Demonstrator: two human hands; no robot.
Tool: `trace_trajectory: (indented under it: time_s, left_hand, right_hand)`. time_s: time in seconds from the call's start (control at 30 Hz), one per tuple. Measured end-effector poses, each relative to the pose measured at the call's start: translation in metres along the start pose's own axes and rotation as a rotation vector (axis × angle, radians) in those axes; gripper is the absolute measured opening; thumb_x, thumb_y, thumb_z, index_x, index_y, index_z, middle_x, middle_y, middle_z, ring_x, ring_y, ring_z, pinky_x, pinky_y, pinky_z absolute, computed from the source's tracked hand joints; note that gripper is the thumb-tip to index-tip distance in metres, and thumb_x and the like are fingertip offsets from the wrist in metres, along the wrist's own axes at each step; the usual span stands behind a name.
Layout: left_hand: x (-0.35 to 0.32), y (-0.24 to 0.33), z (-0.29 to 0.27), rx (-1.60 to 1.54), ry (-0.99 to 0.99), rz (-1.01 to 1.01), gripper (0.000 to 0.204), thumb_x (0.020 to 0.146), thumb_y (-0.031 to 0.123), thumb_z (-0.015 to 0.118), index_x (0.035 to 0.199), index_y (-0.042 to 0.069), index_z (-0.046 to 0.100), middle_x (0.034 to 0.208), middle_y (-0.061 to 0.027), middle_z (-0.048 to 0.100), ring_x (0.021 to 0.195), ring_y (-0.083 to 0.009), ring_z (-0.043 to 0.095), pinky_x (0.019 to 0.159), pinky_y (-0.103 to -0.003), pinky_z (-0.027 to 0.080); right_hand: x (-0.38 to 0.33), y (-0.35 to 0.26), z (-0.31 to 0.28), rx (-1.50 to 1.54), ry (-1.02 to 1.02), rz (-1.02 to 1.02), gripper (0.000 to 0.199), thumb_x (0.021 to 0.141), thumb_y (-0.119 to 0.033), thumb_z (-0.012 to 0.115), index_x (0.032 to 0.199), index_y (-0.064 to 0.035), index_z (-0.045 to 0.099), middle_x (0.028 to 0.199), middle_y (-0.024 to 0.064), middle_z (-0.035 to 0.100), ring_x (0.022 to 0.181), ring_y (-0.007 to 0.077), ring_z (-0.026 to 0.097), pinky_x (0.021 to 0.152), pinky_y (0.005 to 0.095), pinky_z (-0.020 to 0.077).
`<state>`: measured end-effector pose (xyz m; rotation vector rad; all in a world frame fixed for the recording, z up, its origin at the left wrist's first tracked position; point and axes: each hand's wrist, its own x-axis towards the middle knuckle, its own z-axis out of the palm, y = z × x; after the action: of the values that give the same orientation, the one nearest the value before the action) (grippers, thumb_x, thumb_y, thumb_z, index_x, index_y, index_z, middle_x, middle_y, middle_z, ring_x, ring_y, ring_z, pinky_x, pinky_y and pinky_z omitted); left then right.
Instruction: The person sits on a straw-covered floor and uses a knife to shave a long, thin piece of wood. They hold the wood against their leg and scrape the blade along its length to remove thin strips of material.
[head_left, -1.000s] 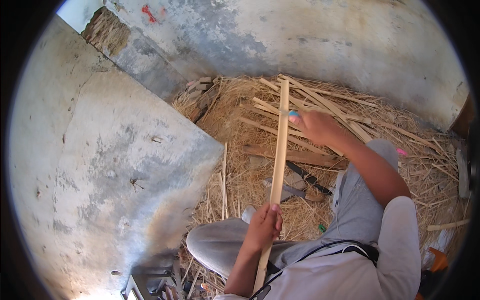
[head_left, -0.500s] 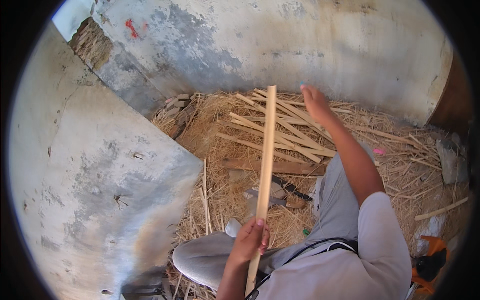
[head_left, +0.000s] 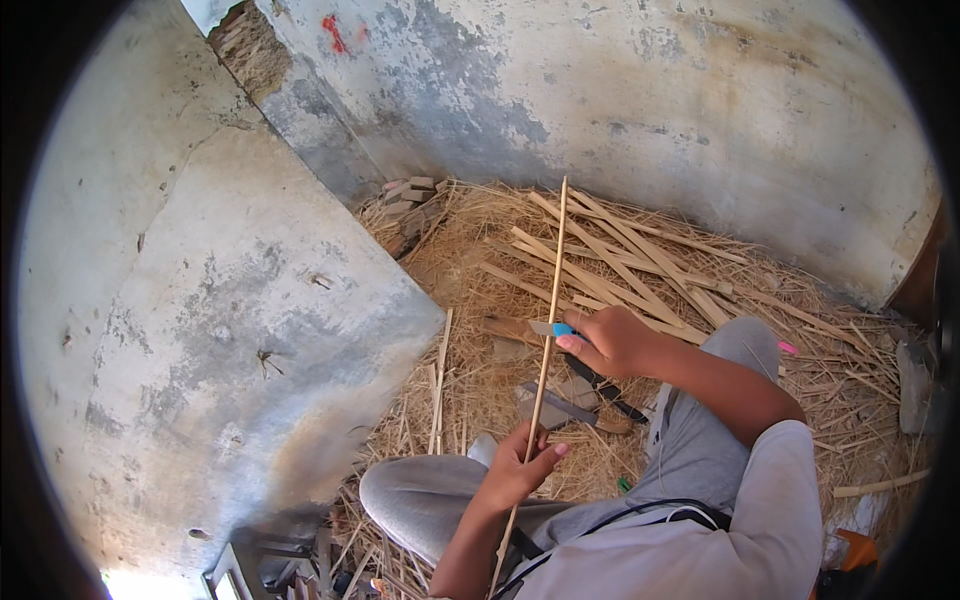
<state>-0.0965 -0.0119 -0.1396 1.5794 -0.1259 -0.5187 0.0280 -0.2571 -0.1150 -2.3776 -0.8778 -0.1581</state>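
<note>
A long, thin bamboo strip (head_left: 557, 265) stands slanted in front of me, its narrow edge turned up. My left hand (head_left: 515, 472) is closed around its lower part. In my right hand (head_left: 618, 343) is a knife (head_left: 563, 330) with a blue handle. Its short pale blade lies across the strip, touching it or very close, about midway up. Most of the handle is hidden by my fingers.
Several split bamboo strips (head_left: 640, 275) lie piled on shavings (head_left: 800, 390) ahead. A wooden board (head_left: 508, 328) and dark-handled tools (head_left: 607, 388) lie between my knees. A grey slab (head_left: 240, 300) leans at left; a weathered wall (head_left: 700, 120) rises behind the pile.
My right hand has come down and toward me, bringing the blade to the strip. The strip has been turned from its broad face onto its edge. The view has shifted slightly.
</note>
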Motion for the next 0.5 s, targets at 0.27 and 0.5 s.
trace_trajectory:
  time_s: [0.27,0.5]
  left_hand:
    - [-0.001,-0.01,0.005,-0.34,-0.034,-0.186,0.024,0.101,0.006,0.055,0.09,0.015,0.036,0.062,0.0071,0.034,0.045,-0.0033,0.03,0.039,-0.025,0.019]
    - [-0.006,-0.02,0.021,-0.272,-0.094,-0.231,0.022,0.101,0.004,0.053,0.092,0.015,0.037,0.064,0.0063,0.036,0.045,-0.0034,0.03,0.039,-0.024,0.02]
  right_hand:
    - [0.002,0.007,-0.004,0.054,-0.046,0.202,0.055,0.106,-0.051,0.039,0.1,-0.0015,0.063,0.058,0.0135,0.057,0.053,0.0313,0.06,0.054,0.046,0.0458]
    - [0.005,0.056,-0.044,-0.039,-0.058,0.438,0.06,0.106,-0.056,0.031,0.095,-0.0056,0.062,0.058,0.0058,0.053,0.049,0.0243,0.055,0.052,0.0422,0.0469]
